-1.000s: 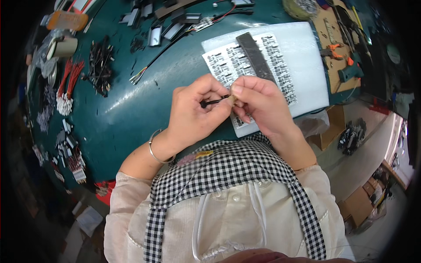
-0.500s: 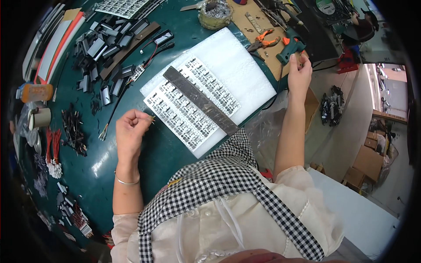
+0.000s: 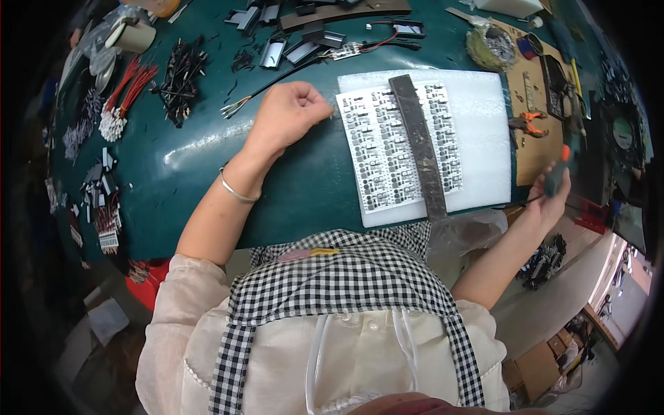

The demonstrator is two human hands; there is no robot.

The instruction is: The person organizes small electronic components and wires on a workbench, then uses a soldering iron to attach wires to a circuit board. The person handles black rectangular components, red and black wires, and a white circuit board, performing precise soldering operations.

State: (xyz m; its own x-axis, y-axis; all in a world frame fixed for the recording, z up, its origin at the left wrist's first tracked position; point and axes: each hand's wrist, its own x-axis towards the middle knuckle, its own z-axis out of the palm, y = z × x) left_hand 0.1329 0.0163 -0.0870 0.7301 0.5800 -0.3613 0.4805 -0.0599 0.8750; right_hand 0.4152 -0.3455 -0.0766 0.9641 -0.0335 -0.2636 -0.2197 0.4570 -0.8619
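Note:
My left hand [image 3: 294, 114] is closed over the green tabletop, just left of the circuit board panels. Thumb and forefinger pinch together at a tiny thing too small to name. On the right, my right hand [image 3: 552, 200] grips a green gun-shaped tool [image 3: 554, 178] with an orange part and a dark cord; it is slightly blurred. Between my hands the white circuit board panels [image 3: 377, 162] lie on a white foam sheet [image 3: 486, 138]. A dark flat bar [image 3: 419, 142] rests across them, its lower end over the foam's near edge.
Orange-handled pliers [image 3: 532, 124] lie on a brown board [image 3: 531, 155] at the right. A wire-filled bowl [image 3: 491, 47] stands behind the foam. Black-sheathed cable [image 3: 277, 81], grey housings [image 3: 273, 54], black leads [image 3: 181, 83] and red wires [image 3: 130, 93] lie across the table.
My right hand has closed around the green tool and brought it nearer to me, off the brown board. The view has turned and shifted left; my left hand stays pinched beside the panels.

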